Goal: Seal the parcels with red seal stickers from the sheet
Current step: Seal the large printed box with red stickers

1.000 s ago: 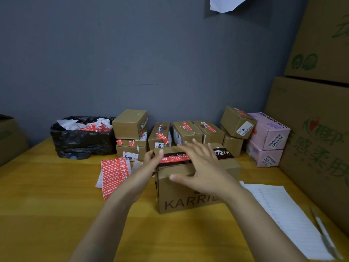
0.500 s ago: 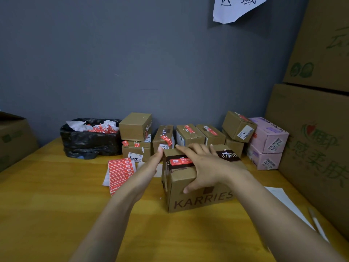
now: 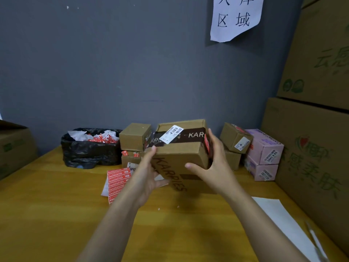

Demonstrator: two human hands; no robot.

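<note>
A brown KARRIES parcel [image 3: 181, 154] is lifted off the table and tipped, with a dark tape band and a white label on its upper face. A red seal sticker [image 3: 207, 144] runs over its right edge. My left hand [image 3: 146, 176] holds the parcel's left side, fingers under it. My right hand [image 3: 211, 167] grips the right end, thumb on the front face. The sheet of red seal stickers [image 3: 118, 181] lies flat on the table left of the parcel, partly behind my left hand.
Several small brown parcels [image 3: 135, 137] and two pink boxes [image 3: 264, 148] line the back of the wooden table [image 3: 56, 214]. A black bag of sticker scraps [image 3: 90, 148] sits back left. Large cartons [image 3: 309, 148] stand at right, white paper [image 3: 279, 220] and a pen [image 3: 315, 241] near them.
The parcel stood on the table with my hands pressing the sticker on top. Now both hands have lifted it and turned it, so the labelled face shows.
</note>
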